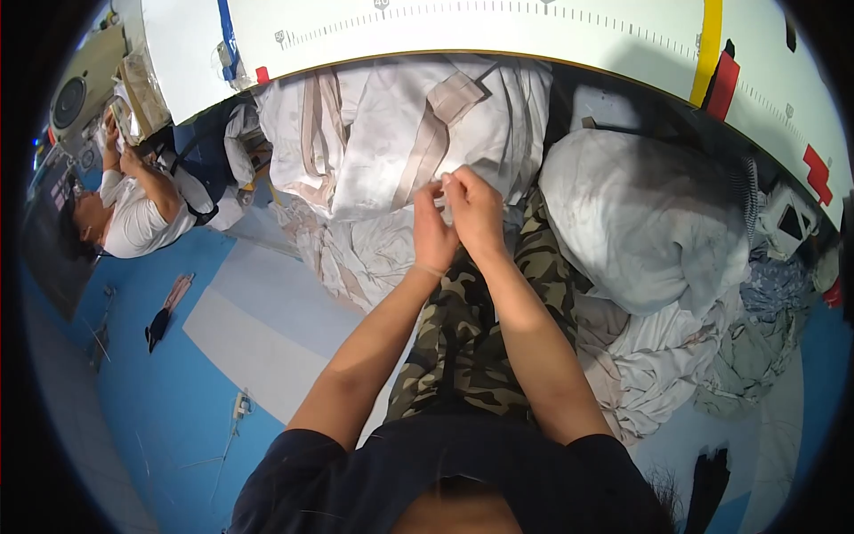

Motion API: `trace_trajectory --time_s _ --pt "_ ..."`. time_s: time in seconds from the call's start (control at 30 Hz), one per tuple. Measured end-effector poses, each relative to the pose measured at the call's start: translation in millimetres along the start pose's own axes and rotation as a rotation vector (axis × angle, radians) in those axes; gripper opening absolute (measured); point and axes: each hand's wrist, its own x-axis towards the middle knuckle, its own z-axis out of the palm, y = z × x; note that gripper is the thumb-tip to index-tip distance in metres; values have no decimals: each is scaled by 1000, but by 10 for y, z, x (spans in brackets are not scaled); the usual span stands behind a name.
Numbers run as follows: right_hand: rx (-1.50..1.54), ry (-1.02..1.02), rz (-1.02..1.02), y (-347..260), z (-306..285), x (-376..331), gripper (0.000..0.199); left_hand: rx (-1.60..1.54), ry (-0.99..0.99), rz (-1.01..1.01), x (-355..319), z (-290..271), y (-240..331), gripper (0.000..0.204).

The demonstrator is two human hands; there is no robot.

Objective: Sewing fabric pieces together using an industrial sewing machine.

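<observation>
My left hand [433, 230] and my right hand [473, 206] meet in front of me, fingertips pinched together on an edge of white fabric [374, 142] with beige straps. That fabric hangs off the edge of a white work table [498, 27]. Both forearms reach up from the lower edge over my camouflage trousers [463, 338]. What exactly sits between the fingertips is too small to tell beyond the white cloth.
A bulky white bundle [640, 214] lies to the right, with more crumpled cloth [658, 356] below it. More white cloth [347, 249] is heaped at my left. Another person [133, 214] works at far left beside a machine. The floor [178, 374] is blue with a pale mat.
</observation>
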Motion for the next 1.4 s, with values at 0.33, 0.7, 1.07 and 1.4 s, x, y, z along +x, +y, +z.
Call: trace_trajectory --time_s 0.33,0.7,1.07,1.4 --pt "228 -64 224 60 -120 135 33 56 -2 -46 -93 139 -91 52" --pt "303 135 -24 260 -51 110 30 -464 445 -276 393 -1123 -413 21" --pt "-91 79 19 -72 -205 -25 23 -322 182 -136 418 -1261 -19 22" --pt "180 -353 -139 -271 -49 154 15 -40 -223 70 310 -751 78 56"
